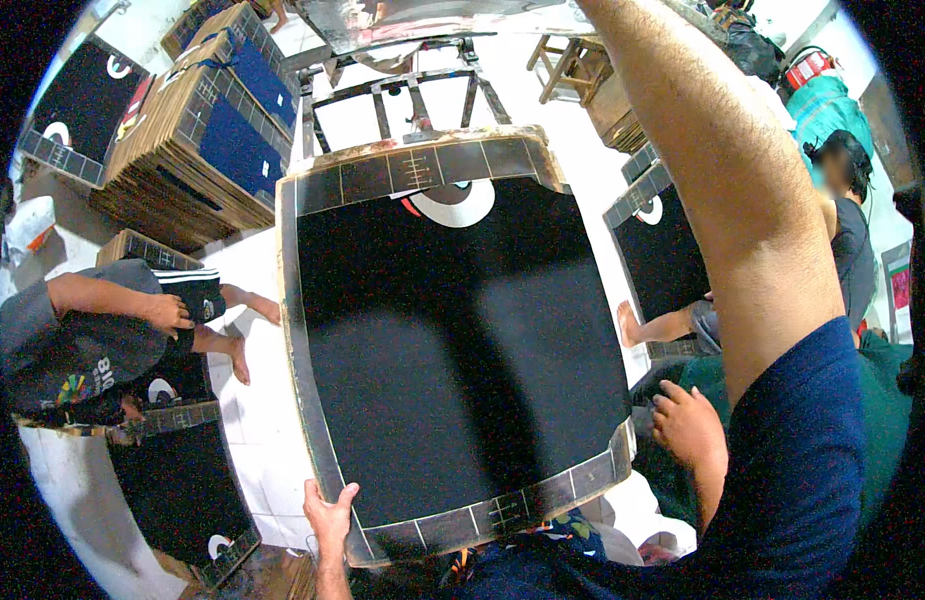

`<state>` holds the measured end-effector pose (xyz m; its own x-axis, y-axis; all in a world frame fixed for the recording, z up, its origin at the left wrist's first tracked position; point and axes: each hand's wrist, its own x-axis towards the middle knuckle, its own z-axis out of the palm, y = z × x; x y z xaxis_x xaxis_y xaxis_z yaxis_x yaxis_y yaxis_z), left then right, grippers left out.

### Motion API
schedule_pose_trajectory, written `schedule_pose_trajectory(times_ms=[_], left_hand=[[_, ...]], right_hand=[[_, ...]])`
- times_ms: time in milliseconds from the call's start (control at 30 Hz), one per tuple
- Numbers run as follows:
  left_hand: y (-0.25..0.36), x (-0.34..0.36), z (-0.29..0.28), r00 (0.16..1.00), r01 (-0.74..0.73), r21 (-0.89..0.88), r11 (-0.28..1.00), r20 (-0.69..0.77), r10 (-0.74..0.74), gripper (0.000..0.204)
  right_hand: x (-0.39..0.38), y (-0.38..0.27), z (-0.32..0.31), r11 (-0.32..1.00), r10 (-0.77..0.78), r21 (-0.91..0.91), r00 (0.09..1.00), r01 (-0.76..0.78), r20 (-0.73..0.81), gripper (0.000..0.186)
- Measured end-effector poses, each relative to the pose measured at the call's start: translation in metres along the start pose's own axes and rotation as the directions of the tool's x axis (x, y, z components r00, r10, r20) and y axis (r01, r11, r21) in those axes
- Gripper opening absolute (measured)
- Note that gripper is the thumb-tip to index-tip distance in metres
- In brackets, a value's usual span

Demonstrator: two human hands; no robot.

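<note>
Left hand (329,517) pinches the near-left corner of the black-covered board (452,360) in the middle, right hand out of view, so a lopsided pull could swing its right edge into a co-worker's hand (690,428).

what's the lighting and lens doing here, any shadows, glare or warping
Head view: a dark shadow band crosses the black cloth on the board; head view: the white floor looks nearly washed out; head view: fisheye bowing bends the board's long edges; head view: the left hand looks fairly sharp.
</note>
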<state>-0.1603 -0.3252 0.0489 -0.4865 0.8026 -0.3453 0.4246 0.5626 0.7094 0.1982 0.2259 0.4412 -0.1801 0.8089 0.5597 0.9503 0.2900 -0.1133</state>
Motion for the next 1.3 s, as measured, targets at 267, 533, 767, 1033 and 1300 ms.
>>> schedule_pose_trajectory(times_ms=[267, 533, 767, 1033, 1300], left_hand=[[0.024, -0.002, -0.007, 1.0, 0.024, 0.121, 0.992, -0.011, -0.023, 0.058], [0.032, -0.002, -0.009, 0.999, 0.043, 0.196, 0.98, -0.026, -0.039, 0.056], [0.03, 0.001, -0.008, 1.0, -0.005, 0.187, 0.982, -0.014, 0.008, 0.056], [0.002, 0.012, 0.006, 0.998, 0.05, 0.362, 0.931, -0.048, -0.035, 0.084], [0.068, 0.059, 0.015, 0.999, 0.0, 0.525, 0.851, -0.032, 0.02, 0.101]], right_hand=[[0.028, 0.004, -0.01, 1.0, -0.016, 0.009, 0.999, 0.016, 0.035, 0.095], [0.047, 0.005, -0.009, 0.998, -0.031, -0.048, 0.999, 0.031, 0.01, 0.099], [0.064, 0.011, -0.011, 0.997, -0.071, 0.029, 0.996, 0.069, 0.045, 0.096], [0.072, -0.001, -0.021, 0.999, -0.013, 0.03, 0.999, 0.011, 0.04, 0.089], [-0.085, 0.069, 0.015, 0.945, -0.323, 0.015, 0.943, 0.325, -0.082, 0.074]])
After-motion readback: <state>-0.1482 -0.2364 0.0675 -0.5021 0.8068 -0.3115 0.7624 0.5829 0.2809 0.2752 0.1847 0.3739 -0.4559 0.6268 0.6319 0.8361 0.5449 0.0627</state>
